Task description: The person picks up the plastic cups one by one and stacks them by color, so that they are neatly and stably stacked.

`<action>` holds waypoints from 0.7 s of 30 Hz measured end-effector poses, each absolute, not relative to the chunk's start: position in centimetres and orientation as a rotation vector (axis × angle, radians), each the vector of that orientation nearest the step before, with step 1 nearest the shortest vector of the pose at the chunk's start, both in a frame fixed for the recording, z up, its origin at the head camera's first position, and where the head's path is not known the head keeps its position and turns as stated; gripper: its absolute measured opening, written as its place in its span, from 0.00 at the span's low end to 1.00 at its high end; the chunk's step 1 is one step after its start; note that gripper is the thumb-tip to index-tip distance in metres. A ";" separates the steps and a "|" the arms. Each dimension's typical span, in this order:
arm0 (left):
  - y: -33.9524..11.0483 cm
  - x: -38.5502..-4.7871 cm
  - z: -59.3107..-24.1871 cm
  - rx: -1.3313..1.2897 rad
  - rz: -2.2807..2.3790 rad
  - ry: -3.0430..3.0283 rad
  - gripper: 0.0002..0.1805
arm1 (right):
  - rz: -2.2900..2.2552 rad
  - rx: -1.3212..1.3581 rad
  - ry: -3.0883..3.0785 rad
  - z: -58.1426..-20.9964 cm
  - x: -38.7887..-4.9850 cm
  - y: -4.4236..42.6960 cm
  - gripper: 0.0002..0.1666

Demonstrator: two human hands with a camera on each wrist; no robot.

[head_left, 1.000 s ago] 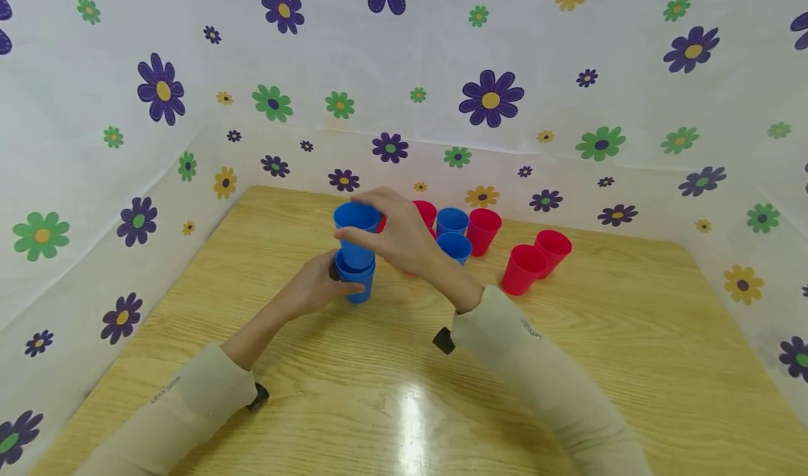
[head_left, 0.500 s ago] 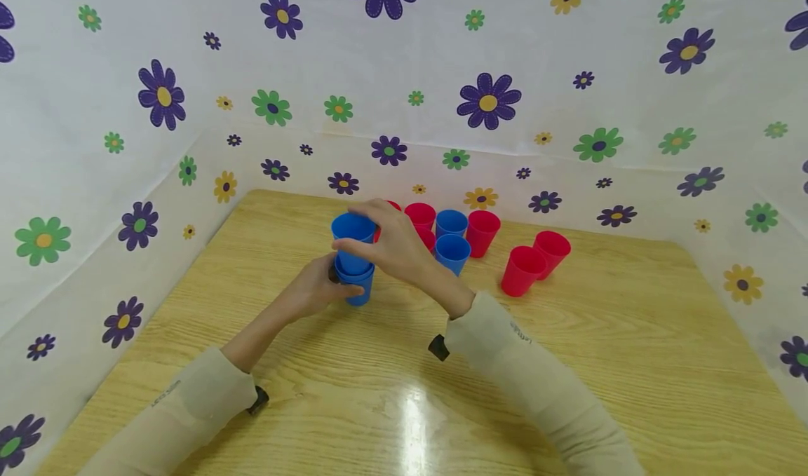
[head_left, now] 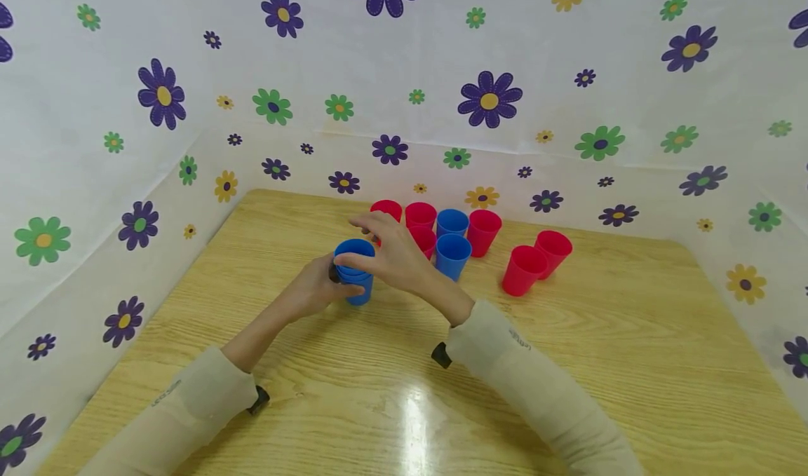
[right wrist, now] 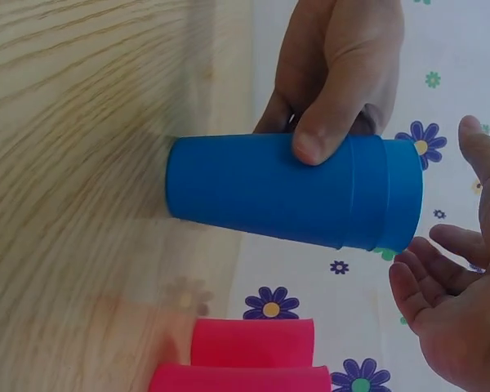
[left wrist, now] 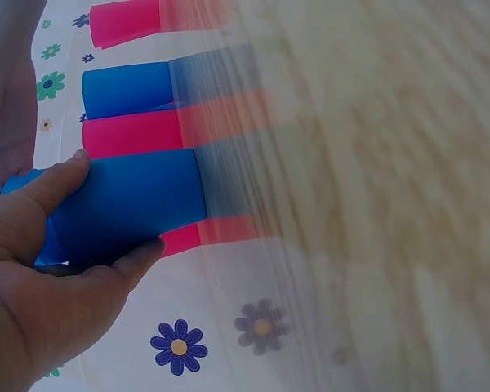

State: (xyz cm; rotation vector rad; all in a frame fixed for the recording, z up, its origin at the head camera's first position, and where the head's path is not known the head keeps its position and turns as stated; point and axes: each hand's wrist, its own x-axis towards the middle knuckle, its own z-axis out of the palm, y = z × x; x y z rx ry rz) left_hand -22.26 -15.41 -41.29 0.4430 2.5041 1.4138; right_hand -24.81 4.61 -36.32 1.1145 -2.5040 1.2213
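Observation:
A stack of nested blue cups stands upright on the table, its rims close together. My left hand grips the stack from the left, the thumb across its side in the right wrist view. Beside the top rim is my right hand, its fingers spread and apart from the cups in the right wrist view. In the left wrist view the blue stack lies between the left thumb and fingers.
Behind and right of the hands stand several red cups and two blue cups. Two more red cups stand further right. A flowered sheet rises behind the wooden table.
The upper blue cup has gone down into the stack held by my left hand. My right hand has moved down with it and let it go. My left hand stays in place.

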 end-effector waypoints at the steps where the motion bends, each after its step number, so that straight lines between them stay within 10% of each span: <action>1: -15.4 -22.3 -41.3 0.438 1.409 2.509 0.42 | 1.220 1.109 -2.508 -36.5 -24.8 4.8 0.39; 21: -15.3 -22.5 -41.6 0.380 1.348 2.567 0.41 | 1.269 0.964 -2.448 -37.6 -24.2 8.9 0.29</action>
